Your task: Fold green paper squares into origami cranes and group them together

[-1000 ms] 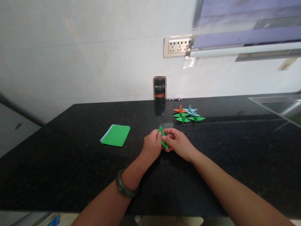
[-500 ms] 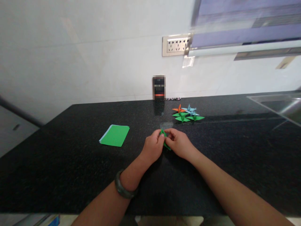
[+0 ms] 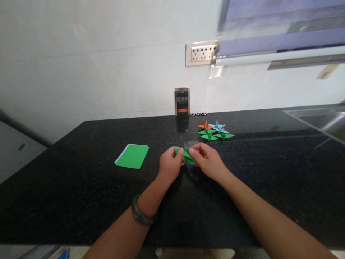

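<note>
A piece of folded green paper (image 3: pixel 188 157) is held between my two hands, a little above the dark countertop. My left hand (image 3: pixel 170 163) pinches its left end, thumb on top. At the other end, my right hand (image 3: pixel 207 159) grips it between thumb and fingers. Part of the paper is hidden behind the fingertips. Beyond my right hand sit several folded paper cranes: green ones (image 3: pixel 208 136), an orange one (image 3: pixel 206 126) and pale blue ones (image 3: pixel 217 126). A stack of square paper (image 3: pixel 132 157), green on top, lies to the left of my left hand.
The black speckled countertop (image 3: pixel 81 201) runs back to a white wall. Against the wall stands a phone-like dark object (image 3: pixel 182 102), its face blurred, with a beaded strap (image 3: pixel 198 114) beside it. A metal sink (image 3: pixel 323 120) is at the far right. A socket panel (image 3: pixel 202 53) is on the wall.
The folded green paper has been turned from pointing away from me to lying sideways between my hands. My hands have moved slightly apart, both still on the paper.
</note>
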Tool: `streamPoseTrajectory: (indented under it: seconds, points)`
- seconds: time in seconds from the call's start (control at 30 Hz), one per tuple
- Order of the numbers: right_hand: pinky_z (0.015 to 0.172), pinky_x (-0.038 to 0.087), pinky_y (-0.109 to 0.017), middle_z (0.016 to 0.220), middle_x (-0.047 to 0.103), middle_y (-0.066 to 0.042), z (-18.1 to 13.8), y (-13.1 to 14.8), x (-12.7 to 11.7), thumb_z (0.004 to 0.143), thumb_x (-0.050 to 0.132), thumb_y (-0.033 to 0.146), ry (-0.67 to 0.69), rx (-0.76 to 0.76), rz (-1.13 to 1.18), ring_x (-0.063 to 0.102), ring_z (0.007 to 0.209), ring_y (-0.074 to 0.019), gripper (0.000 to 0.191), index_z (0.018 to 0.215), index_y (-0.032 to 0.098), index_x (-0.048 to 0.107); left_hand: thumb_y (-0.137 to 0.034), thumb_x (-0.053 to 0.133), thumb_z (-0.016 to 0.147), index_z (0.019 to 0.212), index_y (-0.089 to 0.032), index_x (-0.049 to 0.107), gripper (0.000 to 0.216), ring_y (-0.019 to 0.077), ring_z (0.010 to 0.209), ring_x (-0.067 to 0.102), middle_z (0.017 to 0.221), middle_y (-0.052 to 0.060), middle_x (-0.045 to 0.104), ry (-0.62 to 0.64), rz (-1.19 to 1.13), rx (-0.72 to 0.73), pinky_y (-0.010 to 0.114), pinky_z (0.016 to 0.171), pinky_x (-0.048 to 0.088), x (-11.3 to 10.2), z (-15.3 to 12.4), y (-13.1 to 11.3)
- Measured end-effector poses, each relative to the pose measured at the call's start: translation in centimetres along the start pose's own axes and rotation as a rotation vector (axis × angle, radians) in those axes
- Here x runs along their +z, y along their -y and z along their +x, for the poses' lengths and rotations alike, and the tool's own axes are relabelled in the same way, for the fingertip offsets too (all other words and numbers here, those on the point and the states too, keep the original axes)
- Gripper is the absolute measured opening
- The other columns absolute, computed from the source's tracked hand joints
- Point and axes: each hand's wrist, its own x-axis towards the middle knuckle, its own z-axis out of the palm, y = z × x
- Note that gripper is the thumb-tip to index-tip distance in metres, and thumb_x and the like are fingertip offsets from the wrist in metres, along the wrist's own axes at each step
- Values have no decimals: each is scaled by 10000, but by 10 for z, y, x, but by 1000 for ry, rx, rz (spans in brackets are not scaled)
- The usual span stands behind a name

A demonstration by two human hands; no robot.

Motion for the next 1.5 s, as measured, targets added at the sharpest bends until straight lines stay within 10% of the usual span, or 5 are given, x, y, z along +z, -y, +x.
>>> streamPoseTrajectory:
  seconds: [0.13,0.3,0.5,1.5]
  points:
    - [484,367,-209,610,523,54,-4,4,-1,623,711,386,89,-102,-64,493,524,-100,360,845,194,503,-407,600,722,777,-130,637,285,120,556,580,638,12,616,-91,-179,-60,242,528,494,2,-2,-8]
    - [520,378,-218,616,535,37,-1,-1,1,732,593,249,-76,-112,-147,489,533,-101,140,853,189,555,-339,654,686,817,-109,669,265,105,605,577,707,41,642,-27,-329,-239,206,518,465,5,-5,-14]
    - [579,407,-235,696,521,-2,4,-7,-1,763,538,198,-177,-210,-124,497,619,-116,151,892,168,611,-220,698,649,844,-88,635,244,78,511,574,686,30,625,205,-500,-370,190,488,462,6,-9,-14]
    - [701,434,-270,768,576,-39,4,-7,0,832,468,160,-118,-313,-290,551,763,-152,160,806,186,623,-258,721,626,894,-130,630,311,96,677,565,797,28,612,364,-629,-323,256,674,458,10,-13,-12]
